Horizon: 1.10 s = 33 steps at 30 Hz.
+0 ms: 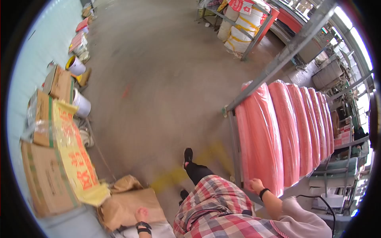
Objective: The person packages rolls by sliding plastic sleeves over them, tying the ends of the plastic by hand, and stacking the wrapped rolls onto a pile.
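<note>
My left hand (pixel 142 214) hangs low in front of a brown paper sack (pixel 131 200), with a dark band at its wrist; its fingers are blurred. Beside the nearest of the pink plastic-wrapped rolls (pixel 260 135), my right hand (pixel 254 185) is at the roll's lower edge, a black band on the wrist. Its fingers look partly curled, and I cannot make out whether they touch the wrap. A checked garment (pixel 216 198) covers my body, and my black shoes show on the floor.
Cardboard boxes (pixel 45 174), a yellow printed sack (pixel 75 154) and white buckets (pixel 81 104) line the left wall. A metal rack (pixel 278 59) holds the rolls on the right. Tied white sacks (pixel 242 29) stand ahead. Grey floor (pixel 154 79) stretches between them.
</note>
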Tool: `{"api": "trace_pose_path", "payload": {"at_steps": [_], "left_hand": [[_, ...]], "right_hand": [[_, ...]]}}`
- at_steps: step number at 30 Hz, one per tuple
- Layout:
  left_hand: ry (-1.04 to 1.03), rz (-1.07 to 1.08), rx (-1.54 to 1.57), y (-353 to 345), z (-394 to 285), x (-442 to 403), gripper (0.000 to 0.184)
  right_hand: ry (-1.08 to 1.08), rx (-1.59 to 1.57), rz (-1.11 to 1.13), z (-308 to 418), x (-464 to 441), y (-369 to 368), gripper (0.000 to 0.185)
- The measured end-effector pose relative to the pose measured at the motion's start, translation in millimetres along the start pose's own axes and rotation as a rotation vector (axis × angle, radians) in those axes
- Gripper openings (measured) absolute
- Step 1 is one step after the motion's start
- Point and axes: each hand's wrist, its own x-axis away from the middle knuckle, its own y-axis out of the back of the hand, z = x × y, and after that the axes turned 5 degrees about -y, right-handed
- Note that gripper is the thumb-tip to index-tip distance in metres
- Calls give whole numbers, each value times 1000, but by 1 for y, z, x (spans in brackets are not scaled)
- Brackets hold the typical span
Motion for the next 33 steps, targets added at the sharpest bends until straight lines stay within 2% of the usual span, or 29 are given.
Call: {"api": "trace_pose_path", "payload": {"at_steps": [1,2,3,4,5,6,8,10,13,14,15,16,18,19,21,23,24,25,26,27,29,30,32,33], "left_hand": [[-51,-19,15,-31,-46,13,25],[-96,-44,34,-51,-60,21,18],[-57,-109,-53,-67,-144,9,18],[-63,-88,6,-102,-159,-9,15],[-81,-69,52,-132,-183,-29,12],[-26,-74,83,-177,-202,-27,9],[45,219,-192,-156,-152,-82,14],[238,207,-366,-199,-176,-72,9],[247,275,-529,-248,-228,-90,7],[243,280,-551,-264,-253,-108,6],[237,285,-571,-281,-277,-128,6],[231,294,-593,-300,-302,-149,5],[218,339,-659,-345,-343,-191,5],[208,383,-703,-374,-361,-212,5],[129,493,-808,-425,-415,-262,6],[28,552,-777,-483,-483,-331,7],[16,499,-703,-513,-523,-363,8],[44,252,-436,-572,-579,-356,7],[9,116,-450,-632,-631,-358,16],[-37,177,-464,-662,-677,-384,18],[-155,197,-425,-754,-739,-386,19],[-162,221,-440,-793,-756,-395,19],[-224,258,-554,-866,-769,-408,21],[-226,272,-569,-896,-763,-407,21]], "right_hand": [[-1,-7,-17,-10,2,12,13],[8,-10,-33,-25,-4,23,13],[-139,-4,9,13,-19,8,11],[-285,8,52,48,-38,-6,10],[-317,9,54,77,-49,-16,10],[-258,-27,32,119,-54,-22,11],[-127,-140,-9,210,-55,-35,12],[-7,-340,-46,306,-55,-38,14],[249,-849,-146,418,-80,-10,17],[375,-845,-185,440,-90,16,24],[309,-1057,-300,475,-90,40,30],[466,-1147,-255,485,-99,72,31],[406,-1384,-616,540,-88,109,32],[413,-1407,-654,569,-82,112,32],[531,-1551,-932,621,-66,119,37],[861,-1371,-368,597,-86,147,49],[826,-1347,-357,614,-80,140,48],[754,-1402,-382,608,-82,138,46],[683,-1459,-406,602,-84,136,45],[643,-1528,-443,605,-85,130,42],[574,-1623,-504,611,-84,121,33],[570,-1609,-499,620,-81,120,31],[561,-1550,-489,641,-79,123,39],[481,-1694,-666,624,-87,122,42]]}}
